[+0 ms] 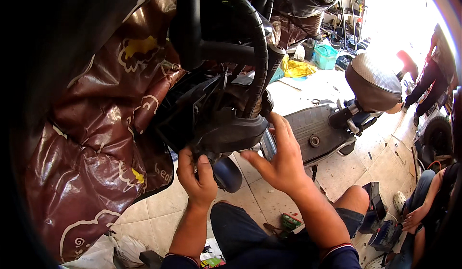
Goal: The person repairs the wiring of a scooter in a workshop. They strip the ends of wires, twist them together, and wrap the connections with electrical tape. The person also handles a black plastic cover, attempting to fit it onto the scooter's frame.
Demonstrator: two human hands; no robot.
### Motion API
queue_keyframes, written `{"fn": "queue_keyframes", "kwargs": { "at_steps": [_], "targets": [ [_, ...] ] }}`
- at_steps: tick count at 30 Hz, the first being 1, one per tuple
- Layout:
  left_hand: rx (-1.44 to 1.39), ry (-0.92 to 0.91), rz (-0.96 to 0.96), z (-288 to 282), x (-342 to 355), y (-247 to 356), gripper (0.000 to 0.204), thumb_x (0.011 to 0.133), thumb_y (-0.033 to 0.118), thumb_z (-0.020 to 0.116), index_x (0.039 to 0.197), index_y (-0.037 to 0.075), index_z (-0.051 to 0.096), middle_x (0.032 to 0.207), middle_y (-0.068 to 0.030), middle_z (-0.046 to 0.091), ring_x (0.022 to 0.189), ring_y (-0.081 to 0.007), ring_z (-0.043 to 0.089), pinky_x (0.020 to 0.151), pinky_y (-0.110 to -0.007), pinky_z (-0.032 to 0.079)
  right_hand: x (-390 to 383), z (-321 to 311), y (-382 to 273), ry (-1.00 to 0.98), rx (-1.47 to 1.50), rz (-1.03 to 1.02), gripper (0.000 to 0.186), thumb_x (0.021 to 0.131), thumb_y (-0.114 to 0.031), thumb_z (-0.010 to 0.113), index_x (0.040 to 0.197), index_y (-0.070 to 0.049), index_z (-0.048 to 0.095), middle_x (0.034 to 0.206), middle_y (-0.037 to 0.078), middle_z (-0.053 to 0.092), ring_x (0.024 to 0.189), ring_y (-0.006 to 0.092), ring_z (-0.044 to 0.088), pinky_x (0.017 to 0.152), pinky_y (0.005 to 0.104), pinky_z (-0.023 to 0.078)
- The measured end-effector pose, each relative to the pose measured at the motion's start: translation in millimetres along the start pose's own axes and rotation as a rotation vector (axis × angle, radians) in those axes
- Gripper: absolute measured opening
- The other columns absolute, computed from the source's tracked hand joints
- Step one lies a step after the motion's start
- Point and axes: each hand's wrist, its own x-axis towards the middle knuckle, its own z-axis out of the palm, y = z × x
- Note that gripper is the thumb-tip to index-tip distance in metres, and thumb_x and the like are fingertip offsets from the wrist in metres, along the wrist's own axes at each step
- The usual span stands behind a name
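In front of me is the front end of an electric scooter, with a black plastic cover (231, 135) below its handlebar stem (273, 62) and a cable (260, 43) in spiral wrap. My left hand (197, 176) is closed at the cover's lower left edge, thumb and forefinger pinched together; what lies between them is too hidden to name. Against the cover's right side my right hand (284, 160) rests with its fingers curled round it and its thumb spread toward the underside. Below hangs a dark rounded mudguard (227, 175).
A brown patterned quilted cover (96, 148) drapes on the left. The scooter's footboard (313, 129) and seat (373, 81) extend right. A teal basket (326, 56) and yellow bag (298, 68) lie beyond. A green-cased device (290, 221) is on the floor; people are at the right.
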Motion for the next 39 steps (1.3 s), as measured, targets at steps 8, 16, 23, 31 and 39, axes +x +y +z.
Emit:
{"fn": "queue_keyframes", "kwargs": {
  "at_steps": [8,16,23,31,39],
  "targets": [
    [-0.004,-0.003,0.029,3.9,24.4,17.7,0.024,0.103,0.016,0.053,0.113,-0.005,0.059,0.096,-0.0106,0.066,0.084,-0.0168,0.062,0.077,-0.029,0.051,8.3,27.6,11.9,0.194,0.197,0.089,0.086,0.073,-0.029,0.095,0.136,0.005,0.049,0.118,0.019,0.063,0.102,0.03,0.066,0.08,0.0382,0.056],
    [0.052,-0.087,-0.012,0.0,29.0,22.1,0.022,0.105,0.015,0.05,0.113,-0.004,0.058,0.102,-0.0122,0.065,0.09,-0.0168,0.061,0.08,-0.029,0.05,15.6,18.8,14.6,0.144,0.235,0.087,0.088,0.072,-0.031,0.096,0.138,0.005,0.049,0.122,0.018,0.063,0.107,0.0299,0.065,0.084,0.0385,0.055],
    [0.036,-0.03,0.034,8.1,24.8,17.9,0.022,0.105,0.015,0.052,0.115,-0.003,0.057,0.105,-0.0121,0.064,0.091,-0.0166,0.058,0.082,-0.03,0.049,30.0,11.3,15.5,0.002,0.344,0.102,0.116,0.072,-0.025,0.097,0.159,0.005,0.026,0.151,0.023,0.049,0.133,0.0276,0.056,0.105,0.0414,0.05],
    [-0.009,-0.033,-0.113,0.5,31.6,23.4,0.019,0.105,0.014,0.052,0.111,-0.002,0.06,0.093,-0.0065,0.064,0.082,-0.0113,0.056,0.076,-0.027,0.047,-10.7,29.7,14.9,0.169,0.29,0.123,0.076,0.078,-0.013,0.088,0.14,0.004,0.048,0.131,0.02,0.059,0.113,0.0271,0.062,0.094,0.039,0.054],
    [0.07,-0.015,-0.072,-1.6,29.5,23.1,0.02,0.105,0.015,0.051,0.112,-0.002,0.061,0.093,-0.0058,0.064,0.082,-0.0126,0.055,0.077,-0.028,0.047,-53.2,71.9,8.9,0.021,0.688,0.06,0.076,0.085,0.008,0.057,0.155,0.01,0.028,0.148,0.027,0.051,0.143,0.035,0.049,0.12,0.044,0.035]
  ]
}}
